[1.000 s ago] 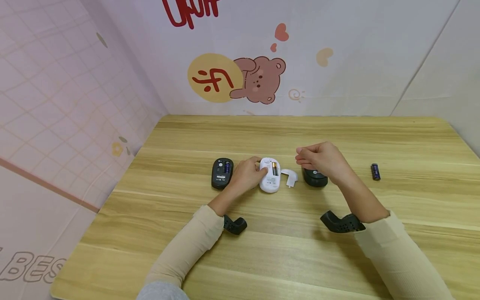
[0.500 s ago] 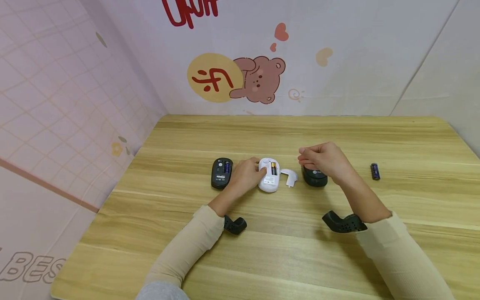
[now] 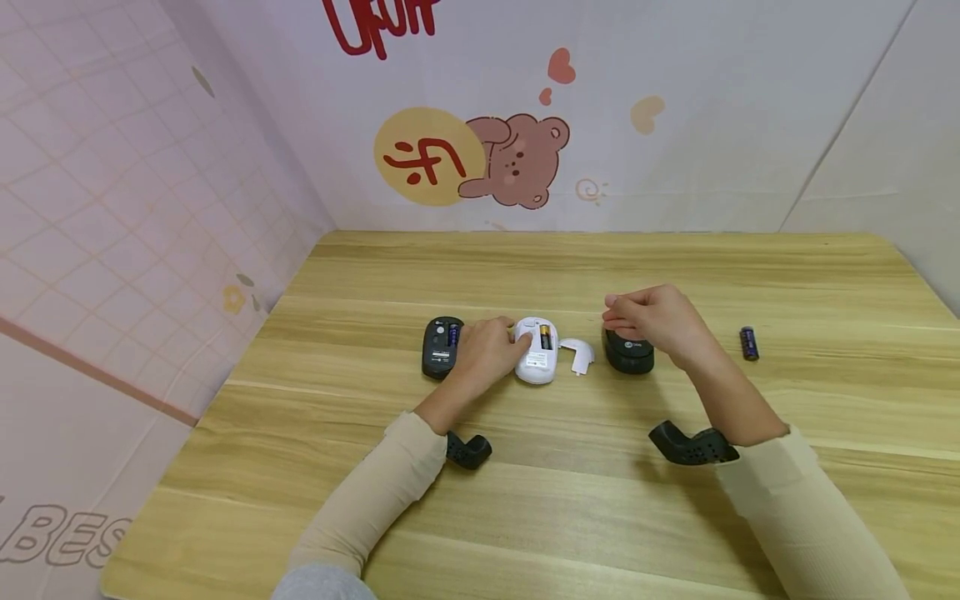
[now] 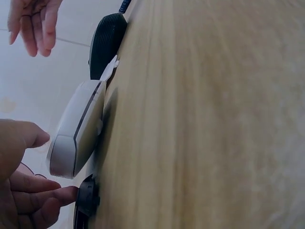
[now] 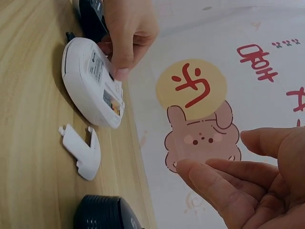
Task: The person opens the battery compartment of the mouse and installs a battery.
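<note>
My left hand [image 3: 486, 354] holds a white computer mouse [image 3: 536, 364] turned underside up, with the thumb [image 5: 122, 71] on its underside. In the left wrist view the mouse leans, one side raised off the table. A gold-and-black battery [image 3: 545, 337] lies in its uncovered compartment. Just right of the mouse, its white battery cover [image 3: 581, 356] is on the table. My right hand [image 3: 663, 321] hovers above a black mouse [image 3: 630, 360]; the right wrist view shows nothing between its thumb and fingers.
Left of my left hand lies another black mouse [image 3: 440, 352], underside up, with blue cells in its open compartment. A loose blue battery [image 3: 748, 343] lies on the wooden table [image 3: 562, 508] at the right. A printed wall [image 3: 720, 117] stands behind the table.
My right hand has drifted slightly to the right. My left hand and the white mouse have shifted a little left. The cover and loose battery stay put.
</note>
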The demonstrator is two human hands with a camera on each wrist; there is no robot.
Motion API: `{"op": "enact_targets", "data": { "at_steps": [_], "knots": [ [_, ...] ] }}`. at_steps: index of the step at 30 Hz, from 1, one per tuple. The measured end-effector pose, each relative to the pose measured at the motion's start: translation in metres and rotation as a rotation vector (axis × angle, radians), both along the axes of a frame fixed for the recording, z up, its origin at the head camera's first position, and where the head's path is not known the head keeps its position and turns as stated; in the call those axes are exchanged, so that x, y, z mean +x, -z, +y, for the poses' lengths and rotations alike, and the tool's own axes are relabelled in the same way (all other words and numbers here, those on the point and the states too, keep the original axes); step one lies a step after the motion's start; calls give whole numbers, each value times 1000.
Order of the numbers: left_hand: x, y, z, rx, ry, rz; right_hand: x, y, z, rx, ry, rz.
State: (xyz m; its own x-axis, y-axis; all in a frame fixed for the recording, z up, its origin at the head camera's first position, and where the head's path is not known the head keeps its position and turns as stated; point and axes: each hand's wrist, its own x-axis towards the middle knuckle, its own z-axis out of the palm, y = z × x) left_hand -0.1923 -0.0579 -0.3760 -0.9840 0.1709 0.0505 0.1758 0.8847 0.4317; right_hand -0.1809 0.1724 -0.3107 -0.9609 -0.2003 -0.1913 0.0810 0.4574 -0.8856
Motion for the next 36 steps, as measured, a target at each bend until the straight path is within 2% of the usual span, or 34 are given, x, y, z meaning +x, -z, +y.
{"op": "enact_targets", "data": {
  "at_steps": [8,14,18,21,25,27,31,36],
  "knots": [
    [-3,-3,3,-44,-6,79,-2,6,21,58,-12,-4],
    [-5,-14,11,-50,5,118,-4,10,37,178,-2,65],
    [-2,-21,21,-53,93,134,-5,15,46,264,-24,76],
    [-1,-21,30,-73,202,153,-6,20,51,333,-53,55],
    [0,-18,44,-158,359,151,-9,27,55,406,-93,33],
    [0,-17,50,-217,412,132,-12,31,57,431,-112,22],
    [0,-13,62,-291,462,90,-14,36,60,458,-138,7],
    [-1,-9,72,-339,499,59,-14,39,58,447,-142,-27]
  ]
}}
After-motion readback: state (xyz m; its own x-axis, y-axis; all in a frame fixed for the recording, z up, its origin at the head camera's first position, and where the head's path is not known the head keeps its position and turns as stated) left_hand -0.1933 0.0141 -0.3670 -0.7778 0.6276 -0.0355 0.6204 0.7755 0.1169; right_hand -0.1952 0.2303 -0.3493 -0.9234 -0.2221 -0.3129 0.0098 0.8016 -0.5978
